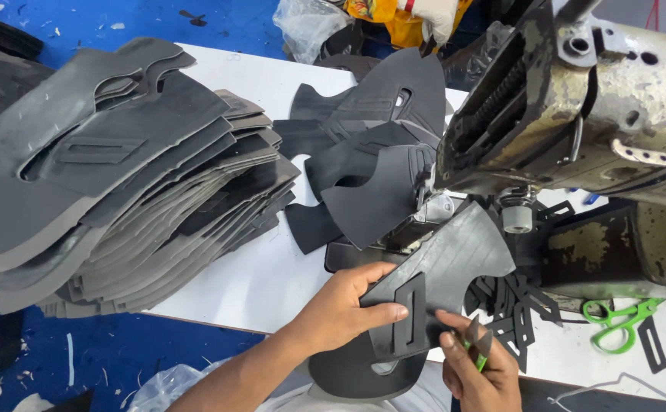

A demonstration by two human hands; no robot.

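My left hand (348,305) grips a dark grey cut shoe-upper piece (455,259) by its left edge, thumb on top beside a narrow slotted strip (410,317). My right hand (479,365) holds small green-handled thread snips (476,342) at the lower end of that strip, blades touching the piece. The far end of the piece lies under the head of an old, worn sewing machine (577,107).
A tall fanned stack of grey upper pieces (112,175) fills the left of the white table (256,275). More sewn pieces (371,152) pile behind the machine. Loose black strips (516,309) and green scissors (615,324) lie at right. Blue floor (96,355) below.
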